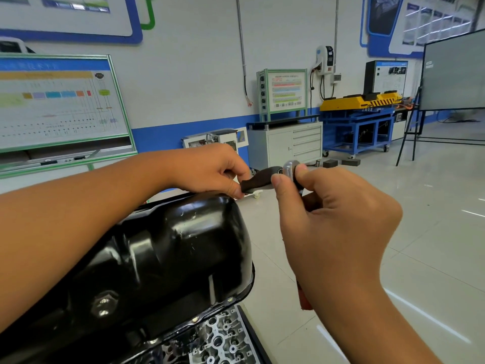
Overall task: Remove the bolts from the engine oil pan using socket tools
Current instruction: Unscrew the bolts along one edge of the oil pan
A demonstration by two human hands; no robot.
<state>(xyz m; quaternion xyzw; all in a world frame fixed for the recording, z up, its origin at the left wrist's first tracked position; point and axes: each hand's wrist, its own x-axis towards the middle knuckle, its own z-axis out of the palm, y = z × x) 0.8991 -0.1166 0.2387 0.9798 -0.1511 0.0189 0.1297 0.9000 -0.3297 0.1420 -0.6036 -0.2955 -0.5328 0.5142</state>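
The glossy black oil pan (170, 258) lies upside down on the engine, filling the lower left. Small bolts (231, 300) sit along its flange, and a hex drain plug (103, 304) shows on its side. Above the pan's far end, my left hand (210, 169) pinches a dark socket piece (258, 181). My right hand (338, 232) grips a ratchet: thumb and forefinger hold its chrome head (290, 168), and the red handle (304, 298) sticks out below my palm. Socket piece and ratchet head meet between the two hands; the joint itself is hidden by my fingers.
The bare aluminium engine block (223, 337) shows under the pan's flange. To the right is shiny tiled floor (393, 206). A white cabinet (288, 145), a blue and yellow bench (359, 122) and display boards stand along the far wall.
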